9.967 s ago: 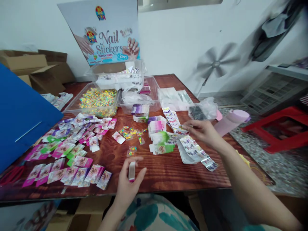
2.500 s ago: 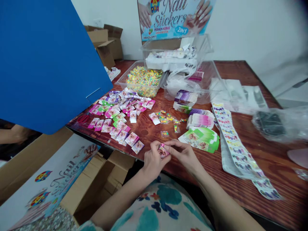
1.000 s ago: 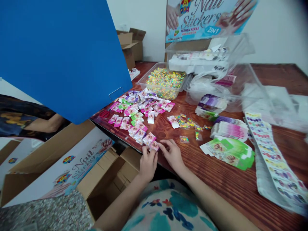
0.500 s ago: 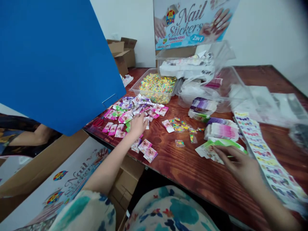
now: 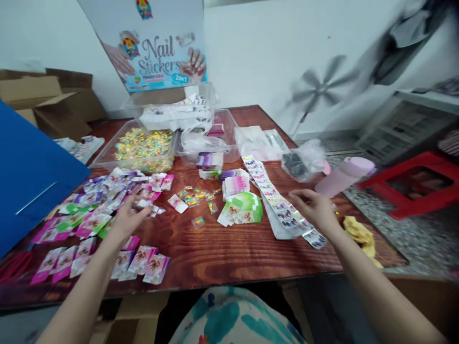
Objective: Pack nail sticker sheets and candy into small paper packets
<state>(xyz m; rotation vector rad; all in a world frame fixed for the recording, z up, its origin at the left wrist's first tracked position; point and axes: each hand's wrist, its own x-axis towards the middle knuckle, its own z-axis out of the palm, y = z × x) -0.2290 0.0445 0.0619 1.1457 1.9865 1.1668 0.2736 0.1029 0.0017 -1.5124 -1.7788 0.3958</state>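
Left hand (image 5: 129, 220) wide over packets (image 5: 95, 222); right hand (image 5: 316, 208) beside sticker strip (image 5: 271, 193), grip unclear; table (image 5: 247, 258) gives room toward its front edge.

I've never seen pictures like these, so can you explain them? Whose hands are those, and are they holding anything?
There's no robot, just a person's two bare hands. The left hand is at a heap of little printed cartons; the right hand is by the nail sticker strips. One camera, worn on the person's head, takes every picture, looking forward and down. On the brown table there's also a clear tub full of colourful sachets. The hands are a bit blurry, so I can't tell whether either holds anything.
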